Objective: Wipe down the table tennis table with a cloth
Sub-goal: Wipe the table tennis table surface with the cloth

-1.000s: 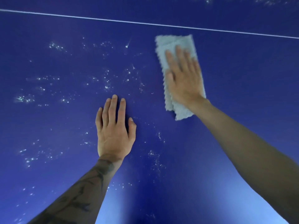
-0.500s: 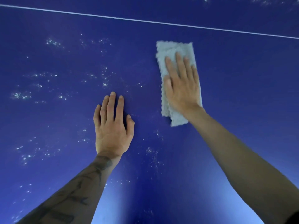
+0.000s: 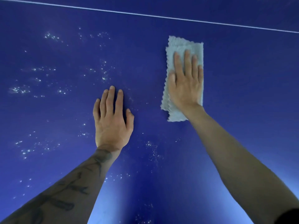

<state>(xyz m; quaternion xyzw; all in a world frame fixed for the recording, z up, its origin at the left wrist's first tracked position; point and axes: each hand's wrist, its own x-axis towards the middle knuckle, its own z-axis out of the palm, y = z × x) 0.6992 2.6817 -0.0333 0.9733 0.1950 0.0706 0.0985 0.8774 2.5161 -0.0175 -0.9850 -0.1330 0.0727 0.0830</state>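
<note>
Cloth [image 3: 181, 46] slid nearer under right hand [image 3: 186, 84] (long axis pointing away).

left forearm [image 3: 64, 189]: bare, dark tattoo linework to wrist | right forearm [image 3: 234, 159]: bare, unmarked | both hands: no rings, no gloves

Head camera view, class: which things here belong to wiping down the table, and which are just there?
Part of the job:
- cloth, folded, flat on the table
- right hand, pressing on the cloth
- table, blue
- droplets, scattered to the left

Just there:
- left hand, flat on the table, no cloth
- white line, painted on the table
</note>
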